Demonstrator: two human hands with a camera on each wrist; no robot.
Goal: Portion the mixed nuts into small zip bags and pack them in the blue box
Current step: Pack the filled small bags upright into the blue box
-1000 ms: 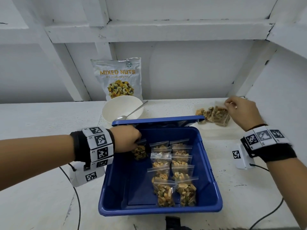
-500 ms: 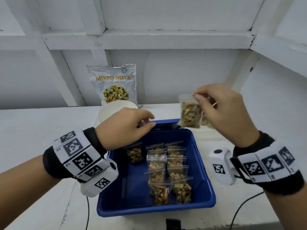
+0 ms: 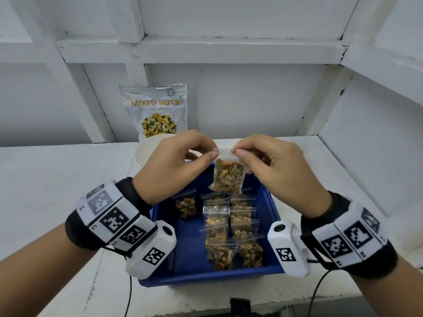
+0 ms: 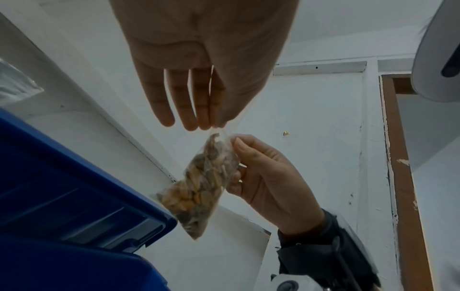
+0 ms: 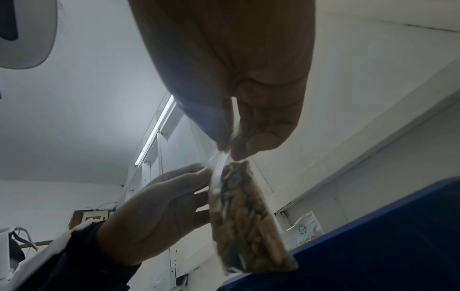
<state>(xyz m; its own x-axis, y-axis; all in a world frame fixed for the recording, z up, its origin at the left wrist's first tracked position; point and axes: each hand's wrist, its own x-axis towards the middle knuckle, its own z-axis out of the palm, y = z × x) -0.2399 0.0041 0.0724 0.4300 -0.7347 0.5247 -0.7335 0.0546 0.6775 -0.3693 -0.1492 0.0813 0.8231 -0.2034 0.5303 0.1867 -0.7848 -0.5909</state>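
Both hands meet over the far half of the blue box (image 3: 160, 268), each pinching a top corner of one filled zip bag (image 3: 229, 177): our left hand (image 3: 174, 161) nips the seal strip between thumb and forefinger, and our right hand (image 3: 274, 165) does the same at the other corner, so the bag hangs upright between them. A second ago our right hand was picking this bag from a small pile on the counter while our left was down in the box beside a single bag; half a second ago the right carried it alone. Now the left has come up to share the grip, which we judge to mean the seal is being pressed or checked before the bag goes in. Below our hands, the packed bags (image 3: 231, 232) lie in two overlapping rows, with one lone bag (image 3: 186, 208) to the left of them, so the packing looks well advanced. Beyond our left hand a white bowl (image 3: 146, 152) shows partly, and behind it stands the silver pouch (image 3: 155, 110), printed "MIXED NUTS" in orange; the smaller line beneath is too blurred to read.
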